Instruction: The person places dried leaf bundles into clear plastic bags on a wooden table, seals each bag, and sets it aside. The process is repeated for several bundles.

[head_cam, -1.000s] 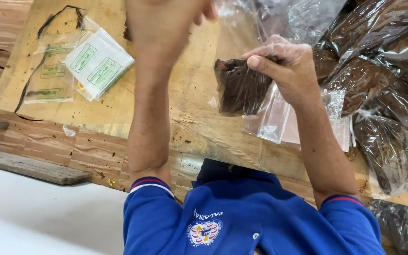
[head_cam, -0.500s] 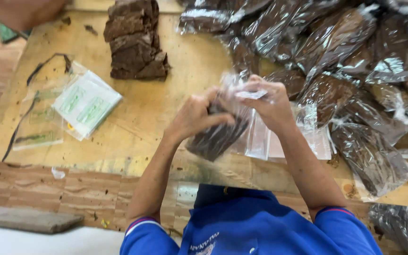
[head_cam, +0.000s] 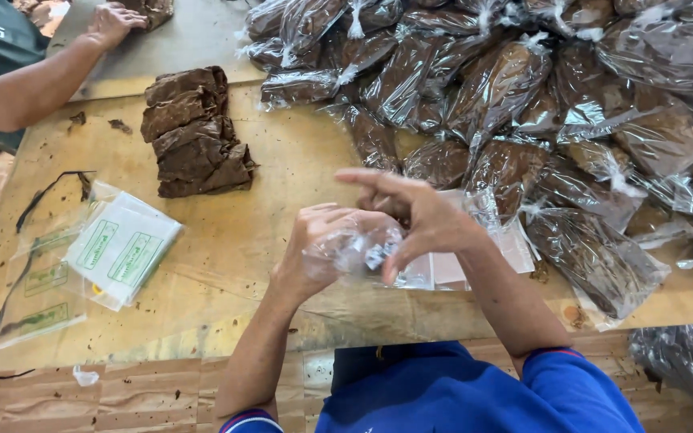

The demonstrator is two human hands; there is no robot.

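Observation:
My left hand [head_cam: 314, 244] and my right hand [head_cam: 415, 212] meet in front of me above the wooden table [head_cam: 282, 184]. Between them is a clear plastic bag [head_cam: 358, 250], crumpled and twisted at its top, with my left fist closed around it. My right thumb and fingers pinch the bag's neck while the index finger points left. The dark brown contents are mostly hidden behind my hands. Flat clear bags [head_cam: 459, 269] lie on the table just under my right hand.
A heap of sealed bags of dark brown material [head_cam: 523, 96] fills the right and far side. A stack of unbagged brown blocks [head_cam: 190, 132] lies at far left. White and green labelled packets [head_cam: 118, 248] and a black cord [head_cam: 10, 289] lie at left. Another person's arm [head_cam: 42, 72] reaches in at top left.
The bag with the brown block, held high a second ago, has come down toward the table. Both hands have closed together on its top and twisted it. The view has tilted up.

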